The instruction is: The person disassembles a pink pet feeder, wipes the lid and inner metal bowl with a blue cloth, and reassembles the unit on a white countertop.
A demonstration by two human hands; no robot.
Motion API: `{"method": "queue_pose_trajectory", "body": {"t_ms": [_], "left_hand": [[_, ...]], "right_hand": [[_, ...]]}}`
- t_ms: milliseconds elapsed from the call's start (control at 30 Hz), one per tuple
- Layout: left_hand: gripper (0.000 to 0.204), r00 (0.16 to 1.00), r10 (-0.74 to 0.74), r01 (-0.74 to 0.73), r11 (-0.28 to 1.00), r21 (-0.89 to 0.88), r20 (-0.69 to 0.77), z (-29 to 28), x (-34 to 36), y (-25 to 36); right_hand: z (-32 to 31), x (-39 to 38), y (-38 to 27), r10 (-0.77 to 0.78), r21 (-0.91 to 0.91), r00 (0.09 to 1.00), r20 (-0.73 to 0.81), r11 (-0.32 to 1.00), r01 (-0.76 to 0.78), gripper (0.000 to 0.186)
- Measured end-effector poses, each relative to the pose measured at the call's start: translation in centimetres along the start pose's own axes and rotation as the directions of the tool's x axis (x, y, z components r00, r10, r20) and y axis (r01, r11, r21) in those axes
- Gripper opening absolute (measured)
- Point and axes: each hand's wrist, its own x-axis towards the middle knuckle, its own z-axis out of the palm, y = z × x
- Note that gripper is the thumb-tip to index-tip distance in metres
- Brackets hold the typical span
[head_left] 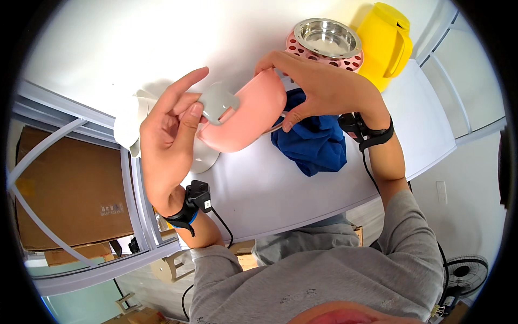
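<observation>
Above the white table I hold a pink plastic bowl (pixel 251 116), tilted so its smooth rounded side shows. A glossy light-grey plastic piece (pixel 217 101) with a slot sits against its left end. My left hand (pixel 171 129) pinches the edge of that grey piece between thumb and fingers, the index finger lifted away. From the other side, my right hand (pixel 324 83) grips the bowl, fingers over the far rim and thumb near its lower edge. A crumpled dark-blue cloth (pixel 310 143) lies under the right hand. The bowl's inside is hidden.
Behind my right hand, a shiny steel bowl (pixel 327 38) rests on a pink perforated base (pixel 353 62), beside a yellow pitcher (pixel 383 46). A white vessel (pixel 129 124) stands left of my left hand, and a white rounded thing (pixel 205 157) is partly hidden below the pink bowl.
</observation>
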Motion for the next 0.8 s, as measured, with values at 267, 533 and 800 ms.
{"method": "queue_pose_trajectory", "body": {"t_ms": [267, 533, 800], "left_hand": [[0.032, 0.987, 0.057, -0.063, 0.997, -0.033, -0.150, -0.3, 0.2, -0.1], [0.039, 0.970, -0.011, -0.042, 0.977, -0.211, -0.244, -0.6, 1.4, -2.2], [0.048, 0.969, 0.125, -0.172, 0.961, -0.217, -0.214, 2.4, 2.7, -2.2]], "right_hand": [[-0.9, -0.9, 1.9, -0.143, 0.182, 0.989, -0.049, 0.972, 0.149, 0.102], [-1.9, -1.2, 1.3, -0.064, 0.347, 0.981, -0.185, 0.929, 0.126, 0.085], [-2.2, -1.0, 1.7, -0.103, 0.194, 0.842, -0.529, 0.952, 0.238, 0.069]]}}
